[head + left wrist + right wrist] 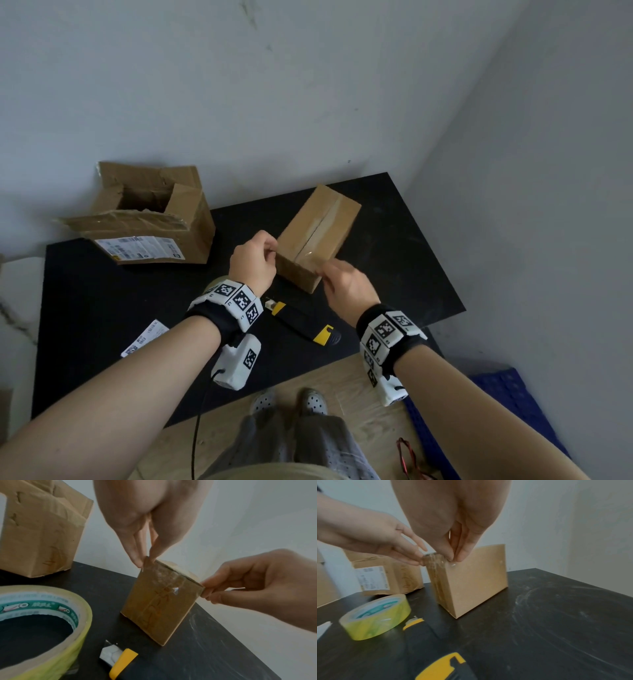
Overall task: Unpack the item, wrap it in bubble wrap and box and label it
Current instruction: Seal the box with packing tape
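A small brown cardboard box (318, 236), sealed along its top seam with clear tape, stands on the black table (404, 274). My left hand (272, 251) pinches its near left top corner (145, 561). My right hand (323, 274) pinches the near right top corner (203, 590), thumb and fingers together (455, 559). Clear tape runs down the box's near end face (159, 601). No item and no bubble wrap are visible. A white printed label (145, 337) lies flat at the table's front left.
A larger torn, open cardboard box (147, 219) with a shipping label sits at the back left. A yellowish tape roll (375, 616) and a black-yellow utility knife (301, 322) lie near the hands. A blue crate (513, 394) stands on the floor at the right.
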The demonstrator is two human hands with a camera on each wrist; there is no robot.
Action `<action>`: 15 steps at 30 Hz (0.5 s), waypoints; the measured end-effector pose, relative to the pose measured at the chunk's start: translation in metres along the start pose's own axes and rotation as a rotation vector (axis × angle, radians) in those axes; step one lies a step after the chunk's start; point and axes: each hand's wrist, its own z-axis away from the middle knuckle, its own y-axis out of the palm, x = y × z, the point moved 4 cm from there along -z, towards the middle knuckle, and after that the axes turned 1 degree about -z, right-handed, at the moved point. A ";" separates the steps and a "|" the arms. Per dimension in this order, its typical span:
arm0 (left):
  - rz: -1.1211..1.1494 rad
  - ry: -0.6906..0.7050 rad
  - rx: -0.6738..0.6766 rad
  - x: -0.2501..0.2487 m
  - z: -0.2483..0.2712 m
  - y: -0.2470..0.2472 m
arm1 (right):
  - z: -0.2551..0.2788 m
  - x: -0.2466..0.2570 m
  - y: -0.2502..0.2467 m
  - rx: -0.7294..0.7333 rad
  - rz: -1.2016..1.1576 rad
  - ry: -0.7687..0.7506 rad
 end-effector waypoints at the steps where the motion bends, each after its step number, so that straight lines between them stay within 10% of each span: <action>1: 0.020 -0.022 0.019 -0.002 0.001 -0.001 | 0.001 0.007 0.003 0.023 -0.007 -0.015; 5: 0.029 -0.062 0.149 -0.012 0.002 0.004 | -0.003 0.022 0.007 0.114 -0.013 -0.044; 10: 0.031 -0.062 0.326 -0.021 0.004 0.018 | -0.009 0.006 -0.025 -0.153 0.060 -0.062; 15: -0.046 -0.015 0.401 -0.019 0.007 0.027 | -0.024 -0.029 -0.033 0.239 0.223 0.090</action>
